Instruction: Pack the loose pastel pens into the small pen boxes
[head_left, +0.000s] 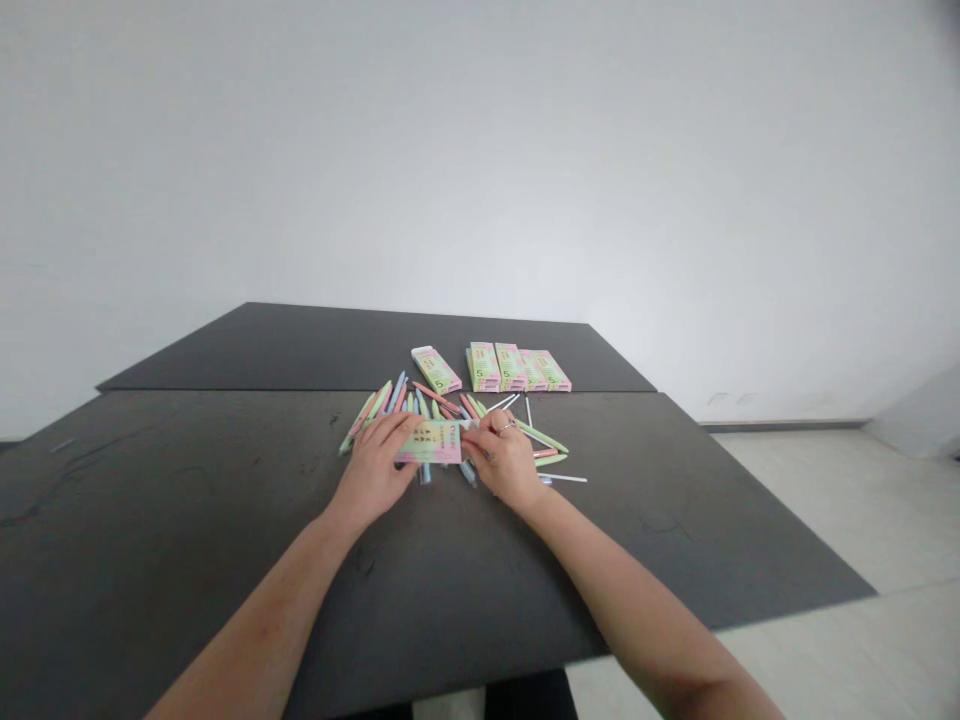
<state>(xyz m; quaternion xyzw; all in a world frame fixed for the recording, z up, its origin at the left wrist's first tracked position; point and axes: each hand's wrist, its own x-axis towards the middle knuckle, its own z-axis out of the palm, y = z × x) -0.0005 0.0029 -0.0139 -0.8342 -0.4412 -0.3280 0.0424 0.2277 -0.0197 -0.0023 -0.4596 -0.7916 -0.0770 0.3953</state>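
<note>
Over pens [544,437], L fingers [391,430] pinch box [441,441], R fingers [481,439] bunched @ its end, hold unclear.

Left hand [377,462] and right hand [508,460] (fingers [486,440] bent) nearly meet.

On table [187,520]: pens [436,397], spread left, right and behind nearest carton [440,443]. Beyond pens: carton row [511,366] at right, lone carton [436,370] to its left.
</note>
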